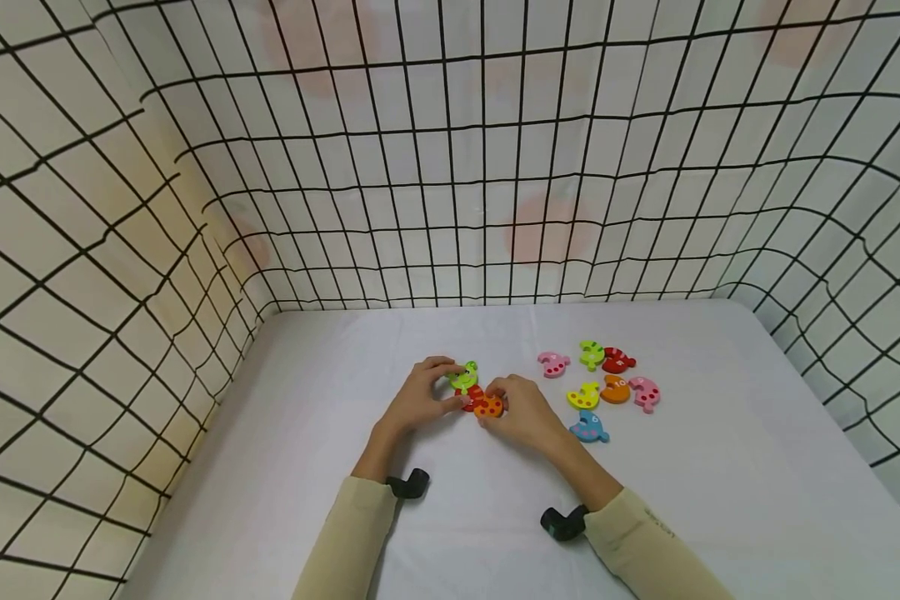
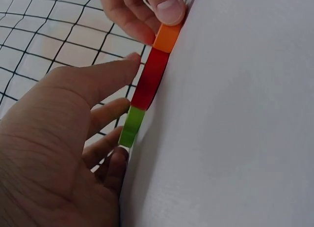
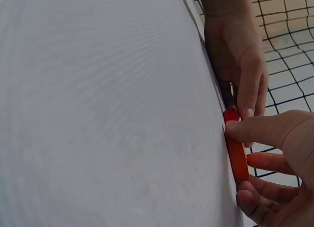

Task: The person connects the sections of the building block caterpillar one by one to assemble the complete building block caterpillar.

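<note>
Three flat, animal-shaped toy pieces touch one another on the white table. They are a green one with a cartoon face [image 1: 462,377], a red one [image 1: 468,392] and an orange one with red spots [image 1: 488,407]. My left hand [image 1: 417,398] spans the green and red pieces, its fingers at the green one and its thumb by the red one. From the right, my right hand [image 1: 523,413] pinches the orange piece between thumb and fingers. In the left wrist view the orange edge [image 2: 168,39], red edge [image 2: 151,79] and green edge [image 2: 131,126] form a row.
To the right lie more animal pieces: pink ones [image 1: 552,364] [image 1: 646,393], a green one [image 1: 591,355], a red one [image 1: 618,360], a yellow one [image 1: 584,396], an orange one [image 1: 614,389] and a blue one [image 1: 588,427]. Black-gridded white walls [image 1: 465,192] enclose the table's back and sides.
</note>
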`<state>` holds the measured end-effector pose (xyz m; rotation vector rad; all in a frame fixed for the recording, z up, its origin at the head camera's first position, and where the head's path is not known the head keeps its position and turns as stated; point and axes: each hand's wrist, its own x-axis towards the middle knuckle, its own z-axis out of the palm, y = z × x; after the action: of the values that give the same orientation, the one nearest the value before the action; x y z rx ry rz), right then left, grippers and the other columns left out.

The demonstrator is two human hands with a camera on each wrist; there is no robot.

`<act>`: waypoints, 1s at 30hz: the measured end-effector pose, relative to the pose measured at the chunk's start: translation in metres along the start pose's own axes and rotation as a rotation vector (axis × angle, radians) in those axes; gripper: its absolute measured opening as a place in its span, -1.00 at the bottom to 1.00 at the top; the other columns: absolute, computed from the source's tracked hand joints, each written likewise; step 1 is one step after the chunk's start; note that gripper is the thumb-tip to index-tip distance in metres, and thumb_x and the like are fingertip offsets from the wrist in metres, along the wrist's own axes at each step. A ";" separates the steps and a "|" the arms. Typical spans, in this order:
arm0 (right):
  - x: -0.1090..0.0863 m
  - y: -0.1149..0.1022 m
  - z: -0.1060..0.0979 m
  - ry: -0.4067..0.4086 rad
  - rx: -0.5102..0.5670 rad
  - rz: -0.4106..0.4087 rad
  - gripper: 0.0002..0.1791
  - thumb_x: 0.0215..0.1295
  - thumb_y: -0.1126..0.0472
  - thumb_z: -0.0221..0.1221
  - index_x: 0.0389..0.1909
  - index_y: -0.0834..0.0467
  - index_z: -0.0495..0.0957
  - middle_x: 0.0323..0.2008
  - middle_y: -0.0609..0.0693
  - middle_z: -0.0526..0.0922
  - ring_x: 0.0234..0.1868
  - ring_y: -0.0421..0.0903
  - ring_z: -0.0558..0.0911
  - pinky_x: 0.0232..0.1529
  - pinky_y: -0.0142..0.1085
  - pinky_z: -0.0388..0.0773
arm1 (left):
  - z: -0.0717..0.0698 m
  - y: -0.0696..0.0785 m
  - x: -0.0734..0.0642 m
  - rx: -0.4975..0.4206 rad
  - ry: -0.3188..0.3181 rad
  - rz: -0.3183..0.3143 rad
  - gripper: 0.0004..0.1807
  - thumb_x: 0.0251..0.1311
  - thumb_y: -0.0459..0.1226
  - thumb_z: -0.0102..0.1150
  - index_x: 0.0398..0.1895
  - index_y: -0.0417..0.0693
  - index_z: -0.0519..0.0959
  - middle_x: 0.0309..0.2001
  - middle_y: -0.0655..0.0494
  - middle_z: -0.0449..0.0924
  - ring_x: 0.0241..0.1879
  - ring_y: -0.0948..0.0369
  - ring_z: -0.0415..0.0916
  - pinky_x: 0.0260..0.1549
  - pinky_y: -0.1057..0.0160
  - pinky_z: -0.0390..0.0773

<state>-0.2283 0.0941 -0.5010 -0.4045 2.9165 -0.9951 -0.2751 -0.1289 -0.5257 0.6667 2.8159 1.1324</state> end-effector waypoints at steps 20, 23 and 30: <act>-0.001 0.048 -0.042 0.033 0.002 0.031 -0.45 0.24 -0.05 0.43 0.17 0.12 0.62 0.12 0.08 0.68 0.05 0.04 0.60 0.14 -0.01 0.65 | 0.003 0.007 -0.002 0.002 -0.027 -0.013 -0.34 0.18 -0.04 0.38 0.38 0.07 0.51 0.49 0.03 0.34 0.51 -0.04 0.24 0.47 -0.22 0.27; 0.001 0.062 -0.052 0.060 -0.026 0.031 -0.42 0.24 -0.05 0.43 0.19 0.16 0.61 0.14 0.13 0.66 0.06 0.08 0.60 0.16 0.02 0.63 | 0.004 0.006 -0.003 0.011 -0.023 -0.013 -0.35 0.20 -0.05 0.34 0.38 0.07 0.50 0.49 0.05 0.33 0.52 -0.02 0.24 0.48 -0.20 0.27; 0.010 0.082 -0.067 0.080 -0.073 0.087 -0.37 0.26 -0.06 0.41 0.27 0.15 0.55 0.18 0.18 0.56 0.03 0.11 0.55 0.08 0.05 0.65 | 0.003 0.008 -0.003 0.025 -0.037 -0.030 -0.18 0.11 0.14 0.40 0.44 0.13 0.44 0.46 0.07 0.29 0.48 0.04 0.26 0.45 -0.16 0.33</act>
<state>-0.2650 0.1935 -0.4971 -0.2430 3.0190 -0.9165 -0.2689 -0.1228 -0.5229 0.6380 2.8034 1.0706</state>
